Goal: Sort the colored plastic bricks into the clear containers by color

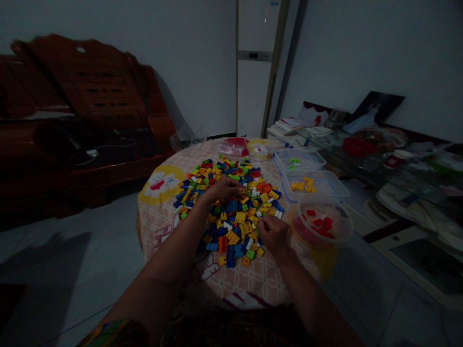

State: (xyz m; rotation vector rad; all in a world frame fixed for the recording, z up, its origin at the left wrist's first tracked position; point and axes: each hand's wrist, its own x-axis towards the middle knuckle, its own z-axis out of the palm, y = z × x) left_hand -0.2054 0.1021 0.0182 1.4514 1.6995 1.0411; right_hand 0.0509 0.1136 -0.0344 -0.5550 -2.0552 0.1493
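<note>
A heap of small coloured building bricks (231,207) in red, blue, yellow, green and orange covers the middle of a small round table (170,226) with a patterned cloth. My left hand (222,189) reaches into the far part of the heap, its fingers curled down among the bricks; what they grip is hidden. At the near right edge of the heap rests my right hand (273,234), fingers bent inward over the bricks, and whether it holds one I cannot make out.
To the right stand a round clear tub with red bricks (320,224), a rectangular box with yellow bricks (313,185) and another with green ones (298,160). Behind are a red-lidded tub (234,144), a wooden sofa (83,125) at left and a cluttered glass table (390,154) at right.
</note>
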